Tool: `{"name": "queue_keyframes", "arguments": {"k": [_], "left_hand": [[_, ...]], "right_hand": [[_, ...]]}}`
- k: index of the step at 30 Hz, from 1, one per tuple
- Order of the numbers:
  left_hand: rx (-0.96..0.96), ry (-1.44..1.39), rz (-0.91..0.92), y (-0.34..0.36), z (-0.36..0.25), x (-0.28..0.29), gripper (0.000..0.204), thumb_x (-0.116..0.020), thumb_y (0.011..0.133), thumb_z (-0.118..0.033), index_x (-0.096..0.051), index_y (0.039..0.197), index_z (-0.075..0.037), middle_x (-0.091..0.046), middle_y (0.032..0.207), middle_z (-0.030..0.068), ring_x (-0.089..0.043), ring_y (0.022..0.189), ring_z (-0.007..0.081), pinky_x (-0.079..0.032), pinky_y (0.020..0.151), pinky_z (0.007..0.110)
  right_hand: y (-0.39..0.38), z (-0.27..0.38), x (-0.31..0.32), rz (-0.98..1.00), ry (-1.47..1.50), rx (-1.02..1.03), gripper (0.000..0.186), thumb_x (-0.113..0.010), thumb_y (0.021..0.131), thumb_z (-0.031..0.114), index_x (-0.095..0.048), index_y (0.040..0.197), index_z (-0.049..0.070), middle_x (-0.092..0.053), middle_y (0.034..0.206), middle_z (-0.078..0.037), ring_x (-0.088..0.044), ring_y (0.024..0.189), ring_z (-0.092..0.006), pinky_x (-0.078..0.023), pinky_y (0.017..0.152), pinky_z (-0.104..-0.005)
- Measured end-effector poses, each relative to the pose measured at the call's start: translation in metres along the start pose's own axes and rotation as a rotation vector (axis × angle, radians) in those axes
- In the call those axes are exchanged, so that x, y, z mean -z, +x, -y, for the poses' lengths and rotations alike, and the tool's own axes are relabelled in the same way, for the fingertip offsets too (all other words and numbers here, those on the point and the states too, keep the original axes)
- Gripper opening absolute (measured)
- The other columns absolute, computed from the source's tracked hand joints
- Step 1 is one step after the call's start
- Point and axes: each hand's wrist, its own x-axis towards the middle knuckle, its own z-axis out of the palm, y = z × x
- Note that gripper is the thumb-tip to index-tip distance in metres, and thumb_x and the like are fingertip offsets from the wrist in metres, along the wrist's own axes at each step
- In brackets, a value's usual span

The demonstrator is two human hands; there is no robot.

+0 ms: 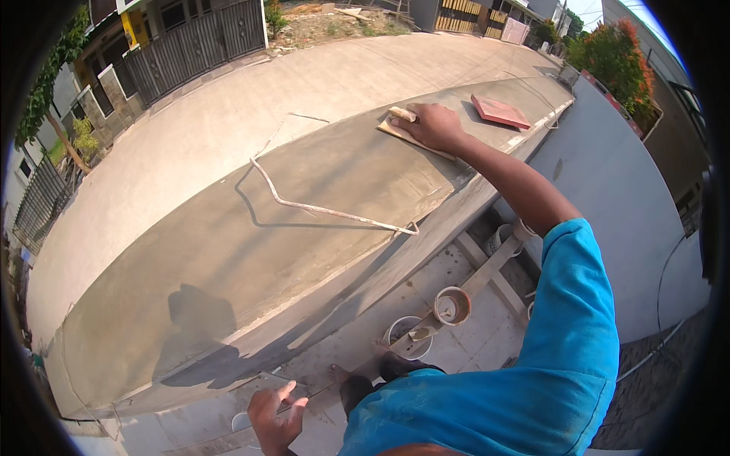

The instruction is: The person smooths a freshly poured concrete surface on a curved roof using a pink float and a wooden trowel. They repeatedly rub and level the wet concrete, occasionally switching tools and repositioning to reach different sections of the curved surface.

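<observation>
My right hand point(439, 126) is closed round the handle of a wooden plastering float point(413, 137), which lies flat on a grey cement-coated slab point(319, 171). The float's board shows on both sides of the hand. A red rectangular board point(500, 112) rests on the slab just to the right. My left hand point(275, 416) is low in front of me, away from the slab's top, its fingers apart and nothing seen in them. A bent pale rod point(327, 207) arches over the middle of the slab and casts a shadow on it.
Below the slab's near edge, I stand by a wooden plank point(487, 275) with a round container point(452, 305) on it. A bucket point(408, 337) stands beside my feet. A pale wall point(608, 205) borders the right side. The road point(190, 137) and a dark gate point(201, 53) lie beyond.
</observation>
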Motion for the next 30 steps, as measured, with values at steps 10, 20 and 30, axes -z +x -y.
{"name": "queue_keyframes", "arguments": {"k": [10,20,30], "left_hand": [[0.158,0.143,-0.066,-0.030,0.023,0.008,0.034,-0.080,0.076,-0.026,-0.073,0.101,-0.003,-0.056,0.066,0.0066,-0.055,0.063,0.0243,-0.044,0.063,0.036],[-0.029,0.091,-0.063,0.022,0.025,0.003,0.030,-0.077,0.072,-0.013,-0.072,0.100,-0.002,-0.056,0.066,0.0062,-0.055,0.064,0.0248,-0.044,0.064,0.037],[-0.178,0.017,0.046,0.050,0.009,-0.022,0.028,-0.077,0.071,-0.009,-0.072,0.098,-0.005,-0.056,0.064,0.0057,-0.055,0.063,0.0236,-0.044,0.065,0.036]], "right_hand": [[-0.047,0.058,-0.015,0.149,0.133,0.491,0.046,-0.061,0.091,0.060,-0.068,0.092,0.014,-0.071,0.084,-0.013,-0.069,0.087,-0.0357,-0.054,0.078,-0.0465],[-0.034,0.107,-0.022,0.163,0.075,0.479,0.055,-0.053,0.092,0.064,-0.071,0.108,0.014,-0.071,0.091,-0.017,-0.069,0.092,-0.0365,-0.054,0.083,-0.0505],[0.007,0.084,-0.028,0.050,0.045,0.354,0.047,-0.055,0.093,0.060,-0.071,0.112,0.020,-0.072,0.090,-0.013,-0.070,0.089,-0.0339,-0.053,0.077,-0.0477]]}}
